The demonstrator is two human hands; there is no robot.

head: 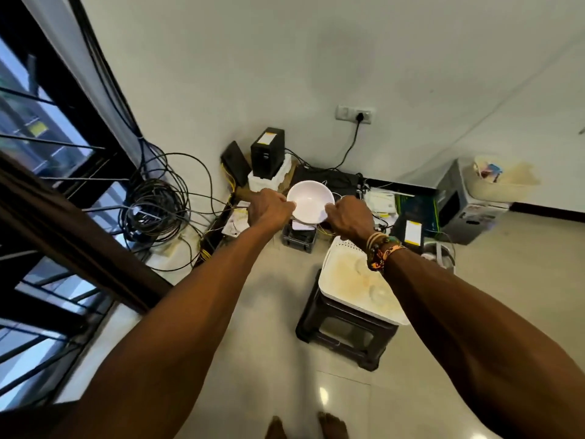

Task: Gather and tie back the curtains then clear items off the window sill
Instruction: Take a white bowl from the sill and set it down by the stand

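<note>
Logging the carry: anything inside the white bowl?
Nothing visible inside the white bowl; its interior looks bare. The left hand and right hand grip opposite rims, hiding those edges.

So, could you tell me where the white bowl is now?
The white bowl is mid-frame in the head view, held between the left hand and right hand.

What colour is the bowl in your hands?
Plain white bowl, clearest in the head view.

arms bare, no sleeves | right wrist: beaded and orange woven bracelets (pixel 381 252) | feet (pixel 305 426) bare
</note>
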